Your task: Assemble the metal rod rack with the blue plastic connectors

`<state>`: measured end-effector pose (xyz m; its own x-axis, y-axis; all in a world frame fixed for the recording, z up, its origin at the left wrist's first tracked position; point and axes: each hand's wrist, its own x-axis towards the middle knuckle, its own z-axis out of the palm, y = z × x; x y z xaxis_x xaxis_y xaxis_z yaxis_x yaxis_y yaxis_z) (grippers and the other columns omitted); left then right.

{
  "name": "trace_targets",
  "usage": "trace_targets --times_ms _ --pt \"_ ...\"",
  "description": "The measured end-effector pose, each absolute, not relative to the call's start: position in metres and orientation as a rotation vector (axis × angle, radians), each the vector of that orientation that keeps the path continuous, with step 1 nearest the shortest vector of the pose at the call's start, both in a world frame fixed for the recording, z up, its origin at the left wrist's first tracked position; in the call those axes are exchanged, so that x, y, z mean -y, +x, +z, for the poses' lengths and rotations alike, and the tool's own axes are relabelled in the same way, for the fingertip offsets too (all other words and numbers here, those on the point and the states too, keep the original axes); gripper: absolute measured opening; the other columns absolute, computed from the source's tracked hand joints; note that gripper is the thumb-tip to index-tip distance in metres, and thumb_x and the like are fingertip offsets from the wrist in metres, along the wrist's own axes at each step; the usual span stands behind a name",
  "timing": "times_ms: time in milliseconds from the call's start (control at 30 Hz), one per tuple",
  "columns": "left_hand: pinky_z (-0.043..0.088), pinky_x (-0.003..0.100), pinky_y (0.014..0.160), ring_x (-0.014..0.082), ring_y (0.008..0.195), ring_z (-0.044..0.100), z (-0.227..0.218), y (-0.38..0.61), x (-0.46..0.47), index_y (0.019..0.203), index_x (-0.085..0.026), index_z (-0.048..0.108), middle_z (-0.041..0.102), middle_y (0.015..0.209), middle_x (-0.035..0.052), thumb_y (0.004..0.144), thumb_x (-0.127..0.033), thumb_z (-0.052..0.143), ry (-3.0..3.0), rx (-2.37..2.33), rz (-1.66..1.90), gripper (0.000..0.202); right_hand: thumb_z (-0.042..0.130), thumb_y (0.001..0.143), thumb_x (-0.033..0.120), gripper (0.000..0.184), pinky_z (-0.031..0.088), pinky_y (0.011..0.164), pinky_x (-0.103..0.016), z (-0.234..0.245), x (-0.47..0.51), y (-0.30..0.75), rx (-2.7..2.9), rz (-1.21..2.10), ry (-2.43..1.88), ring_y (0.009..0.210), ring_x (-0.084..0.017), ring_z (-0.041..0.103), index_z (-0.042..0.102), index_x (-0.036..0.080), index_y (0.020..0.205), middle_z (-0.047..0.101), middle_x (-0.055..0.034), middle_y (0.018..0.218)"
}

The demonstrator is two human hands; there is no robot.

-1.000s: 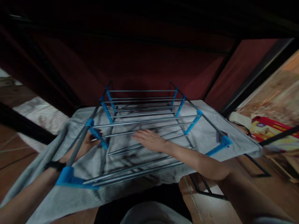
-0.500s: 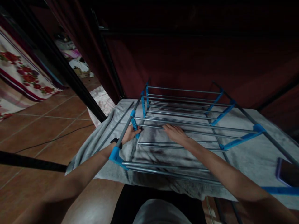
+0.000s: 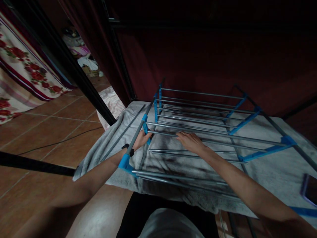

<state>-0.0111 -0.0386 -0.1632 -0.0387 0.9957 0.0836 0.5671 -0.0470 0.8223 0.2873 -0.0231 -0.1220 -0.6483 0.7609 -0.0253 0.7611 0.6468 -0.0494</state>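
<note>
A rack of grey metal tubes with blue plastic brackets lies on a grey blanket [image 3: 262, 178]. My left hand [image 3: 141, 138], with a dark band on its wrist, is closed around a blue bracket [image 3: 145, 126] on the rack's left side pole [image 3: 138, 132]. Its thumb is near the left end of a thin metal rod [image 3: 163, 133]. Farther right, my right hand [image 3: 190, 142] has its fingers curled over that same rod, palm down. The fingertips under the rod are hidden.
A loose grey tube [image 3: 122, 134] lies on the blanket left of the rack. At the right edge is a phone [image 3: 310, 189]. Dark bed posts [image 3: 91, 96] and a maroon curtain [image 3: 198, 62] surround the blanket. A cable [image 3: 61, 141] crosses the tiled floor.
The view has shifted slightly, so the rack appears a little farther right. My left thumb sits higher on the bracket, closer to the rod's end. Both hands keep their hold.
</note>
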Motion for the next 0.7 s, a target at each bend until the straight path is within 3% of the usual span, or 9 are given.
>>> trace_targets --times_ms 400,500,600,700 --pt "0.052 0.033 0.072 0.0206 0.07 0.062 -0.164 -0.008 0.039 0.068 -0.019 0.06 0.067 0.07 0.0068 0.089 -0.062 0.046 1.625 -1.738 0.946 0.05 0.036 0.111 0.033 0.035 0.049 0.091 -0.034 -0.123 0.012 0.287 -2.857 -0.221 1.274 0.108 -0.026 0.07 0.066 0.02 0.124 0.073 -0.0101 0.121" --pt "0.054 0.034 0.074 0.0218 0.073 0.063 -0.165 -0.01 0.036 0.07 -0.019 0.061 0.069 0.072 0.0072 0.086 -0.065 0.051 1.663 -1.709 0.901 0.049 0.037 0.111 0.032 0.036 0.049 0.095 -0.037 -0.125 0.012 0.287 -2.902 -0.222 1.278 0.11 -0.026 0.068 0.063 0.02 0.133 0.071 -0.0111 0.127" --pt "0.057 0.034 0.077 0.0225 0.08 0.065 -0.157 -0.014 0.039 0.08 -0.019 0.063 0.071 0.08 0.0064 0.079 -0.067 0.062 1.695 -1.589 0.804 0.047 0.041 0.108 0.025 0.042 0.046 0.105 -0.042 -0.128 0.024 0.29 -3.049 -0.107 1.249 0.12 -0.028 0.062 0.054 0.016 0.147 0.064 -0.0149 0.138" --pt "0.059 0.036 0.087 0.0224 0.093 0.067 -0.135 -0.026 0.056 0.105 -0.019 0.062 0.074 0.099 0.0056 0.078 -0.066 0.066 1.715 -1.541 0.75 0.055 0.042 0.105 0.013 0.045 0.041 0.112 -0.042 -0.134 0.05 0.302 -3.198 0.025 1.079 0.129 -0.026 0.055 0.052 0.016 0.149 0.06 -0.015 0.144"
